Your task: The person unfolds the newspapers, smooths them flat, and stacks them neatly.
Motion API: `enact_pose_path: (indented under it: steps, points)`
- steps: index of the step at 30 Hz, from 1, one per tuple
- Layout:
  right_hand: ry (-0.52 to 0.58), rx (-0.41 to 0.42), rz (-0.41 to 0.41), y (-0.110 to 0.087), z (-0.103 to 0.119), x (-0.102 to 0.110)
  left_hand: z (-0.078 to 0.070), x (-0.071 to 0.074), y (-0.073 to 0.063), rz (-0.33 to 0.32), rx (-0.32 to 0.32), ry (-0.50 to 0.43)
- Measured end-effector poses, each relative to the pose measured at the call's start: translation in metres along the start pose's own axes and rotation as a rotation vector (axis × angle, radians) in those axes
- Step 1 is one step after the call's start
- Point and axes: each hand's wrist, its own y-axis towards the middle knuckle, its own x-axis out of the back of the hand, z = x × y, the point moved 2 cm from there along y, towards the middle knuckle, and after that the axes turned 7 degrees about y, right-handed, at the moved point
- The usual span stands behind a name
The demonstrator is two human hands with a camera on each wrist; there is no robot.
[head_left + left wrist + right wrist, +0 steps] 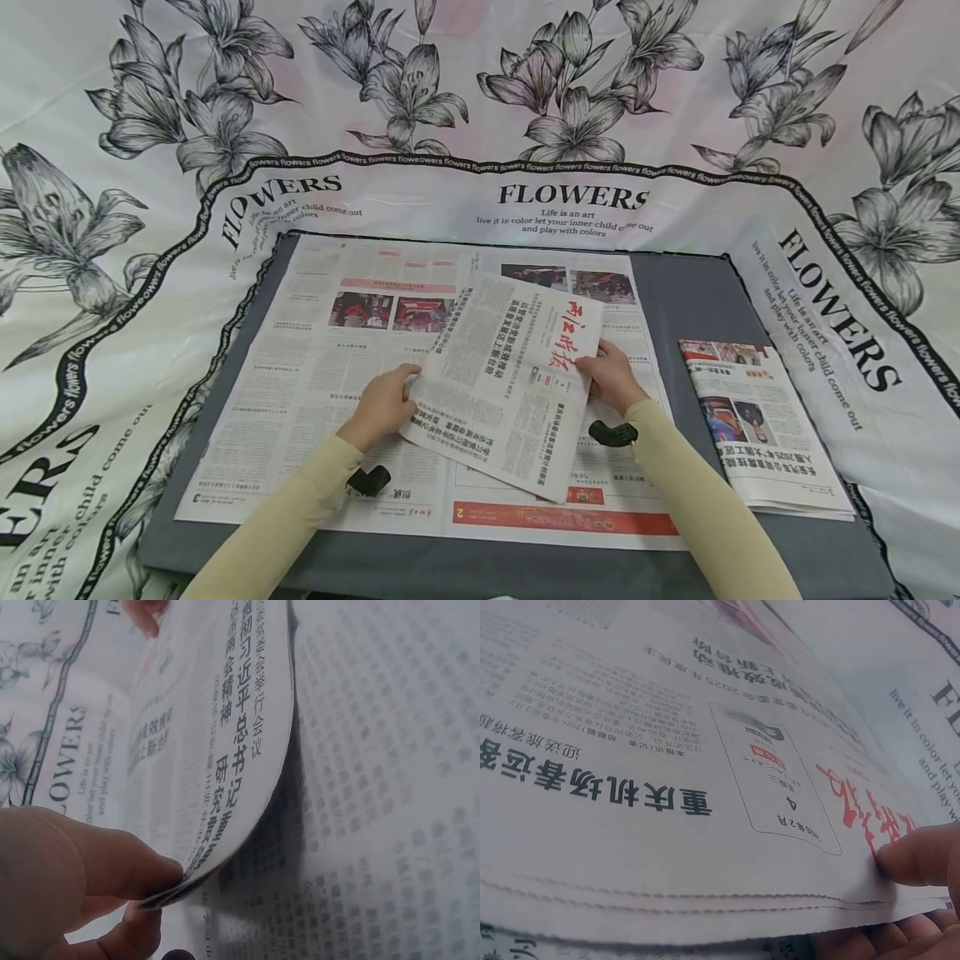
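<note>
A folded newspaper with a red masthead is held tilted between both hands, above a larger spread newspaper. My left hand pinches its left edge; in the left wrist view the thumb lies on top and fingers are underneath, with the sheet bowing upward. My right hand grips the opposite edge near the red masthead. In the right wrist view, the right thumb presses on the top face while the fingers sit below the layered paper edge.
Another folded newspaper lies at the right side of the grey table. A white cloth printed with flowers and lettering surrounds the tabletop. Black bands show near both wrists.
</note>
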Motion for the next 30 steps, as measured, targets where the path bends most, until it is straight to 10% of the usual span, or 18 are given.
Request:
enact_pose_path:
  steps: [15, 30]
  points:
    - [-0.183, 0.017, 0.026, 0.016, 0.014, -0.013, -0.012, -0.008, -0.026, -0.074, -0.07, 0.132]
    - [0.016, -0.045, 0.186, -0.019, -0.005, 0.021, -0.016, -0.025, -0.031, -0.011, -0.089, 0.334]
